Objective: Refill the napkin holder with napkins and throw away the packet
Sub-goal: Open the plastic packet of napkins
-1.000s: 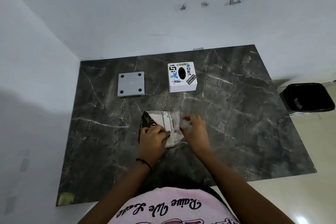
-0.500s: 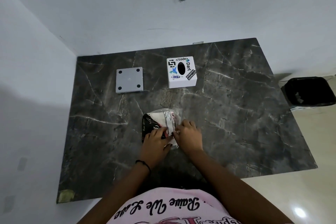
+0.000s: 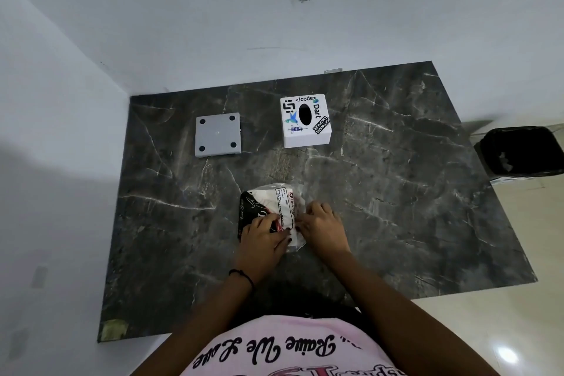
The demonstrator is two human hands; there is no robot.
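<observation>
Napkin packet (image 3: pixel 265 202) lies on the dark marble table (image 3: pixel 396 192), near the front edge, centre; clear plastic wrap with a black printed side at left and a white label on top. Left hand (image 3: pixel 263 238) sits on the packet's near left part, fingers curled down onto it, gripping the wrap; right hand (image 3: pixel 324 226) is at the packet's right edge, fingers curled, pinching the plastic; the two hands nearly meet over the label. Black band (image 3: pixel 242 274) on the left wrist.

Napkin holder (image 3: pixel 305 121), a white box with stickers and a dark oval slot on top, stands further back on the table, well apart from the packet; grey square plate (image 3: pixel 218 135) with four dark dots at its corners lies flat to its left, apart from it. Black-lined bin (image 3: pixel 522 152) stands on the floor just beside the table's right side. Pink shirt (image 3: pixel 290 351) with black lettering at bottom of view.
</observation>
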